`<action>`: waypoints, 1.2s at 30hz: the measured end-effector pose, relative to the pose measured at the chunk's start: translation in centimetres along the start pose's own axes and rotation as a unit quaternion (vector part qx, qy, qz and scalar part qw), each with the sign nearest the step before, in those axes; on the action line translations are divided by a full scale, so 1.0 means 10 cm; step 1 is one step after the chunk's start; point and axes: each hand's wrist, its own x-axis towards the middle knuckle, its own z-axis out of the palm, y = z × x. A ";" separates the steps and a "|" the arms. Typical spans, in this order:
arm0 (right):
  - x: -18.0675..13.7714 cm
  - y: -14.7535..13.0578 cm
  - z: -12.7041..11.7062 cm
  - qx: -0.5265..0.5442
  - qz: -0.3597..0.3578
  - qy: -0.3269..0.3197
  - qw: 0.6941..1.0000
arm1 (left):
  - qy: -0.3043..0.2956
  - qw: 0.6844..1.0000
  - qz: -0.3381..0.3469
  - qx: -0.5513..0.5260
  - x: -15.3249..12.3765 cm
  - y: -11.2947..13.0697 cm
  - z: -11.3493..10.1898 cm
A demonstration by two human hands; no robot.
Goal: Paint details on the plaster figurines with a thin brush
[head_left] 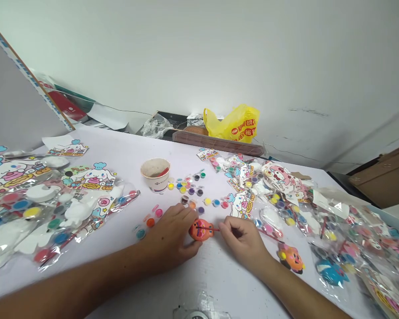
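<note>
A small orange painted figurine [204, 223] lies on the white table in front of me. My left hand [173, 235] is closed on its left side, thumb below and fingers above. My right hand [241, 237] pinches a thin red paintbrush [216, 229], whose dark tip reaches over the figurine's painted middle. Whether the tip touches the surface I cannot tell. Small paint pots [150, 222] in pink, orange and teal stand open to the left of my left hand. Beyond the hands are more paint pots [191, 191] in several colours.
A paper cup [155, 175] with murky liquid and a red stick stands behind. Bagged craft kits lie left [53, 199] and right [286, 195]. Another orange figurine [291, 258] and a blue one [331, 271] sit at right. A yellow plastic bag [232, 124] is by the wall.
</note>
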 end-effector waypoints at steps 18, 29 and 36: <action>0.00 0.01 0.00 0.002 -0.003 -0.003 1.000 | 0.007 1.000 0.007 0.002 0.00 -0.01 0.02; -0.01 -0.03 -0.01 -0.008 -0.009 -0.013 1.000 | -0.005 1.000 -0.001 0.002 0.00 0.01 -0.02; -0.01 -0.01 -0.01 -0.004 -0.011 -0.013 1.000 | 0.004 1.000 0.009 0.000 0.00 -0.01 0.00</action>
